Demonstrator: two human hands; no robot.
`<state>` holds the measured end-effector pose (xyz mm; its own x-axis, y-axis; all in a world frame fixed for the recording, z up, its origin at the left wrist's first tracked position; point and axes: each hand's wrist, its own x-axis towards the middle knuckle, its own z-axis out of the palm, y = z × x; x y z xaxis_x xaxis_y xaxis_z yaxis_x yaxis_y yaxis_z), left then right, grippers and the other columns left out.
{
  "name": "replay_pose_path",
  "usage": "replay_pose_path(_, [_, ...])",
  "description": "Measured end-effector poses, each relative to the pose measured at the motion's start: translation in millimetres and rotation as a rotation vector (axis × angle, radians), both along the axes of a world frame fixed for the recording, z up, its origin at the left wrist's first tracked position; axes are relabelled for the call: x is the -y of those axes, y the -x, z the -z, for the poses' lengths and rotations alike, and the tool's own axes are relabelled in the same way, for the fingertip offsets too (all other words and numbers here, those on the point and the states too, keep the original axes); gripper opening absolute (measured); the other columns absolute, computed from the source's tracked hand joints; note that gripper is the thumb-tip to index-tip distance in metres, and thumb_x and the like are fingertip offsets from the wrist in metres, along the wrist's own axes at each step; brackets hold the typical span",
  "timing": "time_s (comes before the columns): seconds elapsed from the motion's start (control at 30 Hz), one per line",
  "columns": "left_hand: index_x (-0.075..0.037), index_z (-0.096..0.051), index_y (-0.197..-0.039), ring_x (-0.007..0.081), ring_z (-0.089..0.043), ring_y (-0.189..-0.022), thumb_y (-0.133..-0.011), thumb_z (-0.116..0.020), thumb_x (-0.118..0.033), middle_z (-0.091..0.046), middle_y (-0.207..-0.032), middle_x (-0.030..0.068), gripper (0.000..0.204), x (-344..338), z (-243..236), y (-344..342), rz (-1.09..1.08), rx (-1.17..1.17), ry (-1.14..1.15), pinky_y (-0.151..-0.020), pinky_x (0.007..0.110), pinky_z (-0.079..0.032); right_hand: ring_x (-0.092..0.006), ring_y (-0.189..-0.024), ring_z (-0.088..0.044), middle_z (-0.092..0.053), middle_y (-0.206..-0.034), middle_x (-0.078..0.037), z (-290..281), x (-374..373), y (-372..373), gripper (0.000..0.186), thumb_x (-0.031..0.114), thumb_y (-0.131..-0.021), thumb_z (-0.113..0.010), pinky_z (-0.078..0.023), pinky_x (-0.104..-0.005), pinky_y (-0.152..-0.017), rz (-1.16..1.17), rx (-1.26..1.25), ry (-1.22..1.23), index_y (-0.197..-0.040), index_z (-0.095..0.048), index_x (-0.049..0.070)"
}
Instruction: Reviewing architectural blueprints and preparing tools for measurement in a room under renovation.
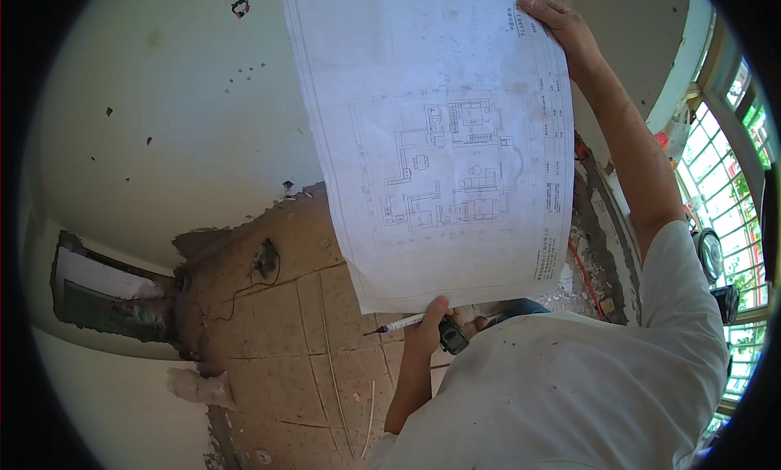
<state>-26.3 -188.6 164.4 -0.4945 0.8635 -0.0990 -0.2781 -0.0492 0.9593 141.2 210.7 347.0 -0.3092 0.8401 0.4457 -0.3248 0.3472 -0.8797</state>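
A large white floor plan sheet (455, 161) is spread upright in front of me, showing drawn rooms and furniture. At its upper right corner, my right hand (561, 26) pinches the edge between thumb and fingers. My left hand (425, 330) is closed at the lower edge, its thumb on the paper. A white pen (399, 324) with a dark tip also sticks out of the left hand, pointing left. Against that hand sits a dark boxy device (452, 336), its exact kind unclear. The fingers behind the sheet are hidden.
A dark tool with a cord (265, 260) lies on the brown tiled floor (281, 323). Thin pale conduits (329, 364) run across it. Rubble (590, 258) and a red hose (582, 271) lie right. A rough opening (110, 295) breaks the left wall; a barred window (724, 177) is right.
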Motion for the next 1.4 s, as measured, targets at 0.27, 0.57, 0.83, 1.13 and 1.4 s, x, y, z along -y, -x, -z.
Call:
replay_pose_path(0.27, [0.001, -0.057, -0.088, 0.0193, -0.061, -0.058, -0.092, -0.062, -0.015, -0.063, -0.074, 0.0126, 0.018, 1, 8, 4, 0.025, 0.025, -0.066, -0.053, 0.031, -0.052, -0.0139, -0.071, -0.062, -0.065, -0.083, -0.005, -12, 10, 5, 0.027, 0.025, -0.093, -0.062, -0.052, -0.0286, -0.067, -0.026, -0.052, 0.084, -0.100, -0.064, -0.001])
replay_pose_path(0.57, [-0.004, -0.054, -0.077, 0.0225, -0.060, -0.056, -0.089, -0.062, -0.018, -0.058, -0.069, 0.0100, 0.021, -4, 0, 5, 0.009, -0.008, -0.013, -0.051, 0.033, -0.052, -0.0136, -0.072, -0.062, -0.065, -0.084, -0.005, -4, 5, 4, 0.027, 0.027, -0.092, -0.063, -0.051, -0.0285, -0.067, -0.019, -0.066, 0.079, -0.100, -0.064, 0.001])
replay_pose_path(0.83, [-0.003, -0.054, -0.077, 0.0221, -0.061, -0.056, -0.089, -0.064, -0.021, -0.060, -0.071, 0.0115, 0.023, -2, 3, 6, 0.015, -0.021, -0.003, -0.051, 0.032, -0.052, -0.0146, -0.072, -0.062, -0.065, -0.084, -0.006, -8, 13, 4, 0.028, 0.027, -0.092, -0.062, -0.052, -0.0298, -0.067, -0.058, -0.063, 0.113, -0.100, -0.063, 0.000])
replay_pose_path(1.13, [-0.003, -0.054, -0.076, 0.0219, -0.060, -0.056, -0.089, -0.062, -0.019, -0.060, -0.071, 0.0116, 0.022, -1, -2, 7, 0.008, -0.034, 0.038, -0.051, 0.032, -0.052, -0.0143, -0.072, -0.062, -0.065, -0.085, -0.006, -9, 15, 2, 0.028, 0.026, -0.093, -0.062, -0.052, -0.0296, -0.066, 0.026, -0.041, 0.113, -0.102, -0.063, -0.001])
replay_pose_path(1.4, [-0.003, -0.053, -0.076, 0.0216, -0.060, -0.056, -0.090, -0.061, -0.019, -0.060, -0.071, 0.0113, 0.022, -2, -7, 12, 0.053, -0.041, 0.019, -0.051, 0.031, -0.052, -0.0156, -0.071, -0.064, -0.066, -0.085, -0.008, -10, 17, -4, 0.032, 0.026, -0.093, -0.061, -0.054, -0.0297, -0.066, -0.008, -0.075, 0.156, -0.104, -0.063, -0.004])
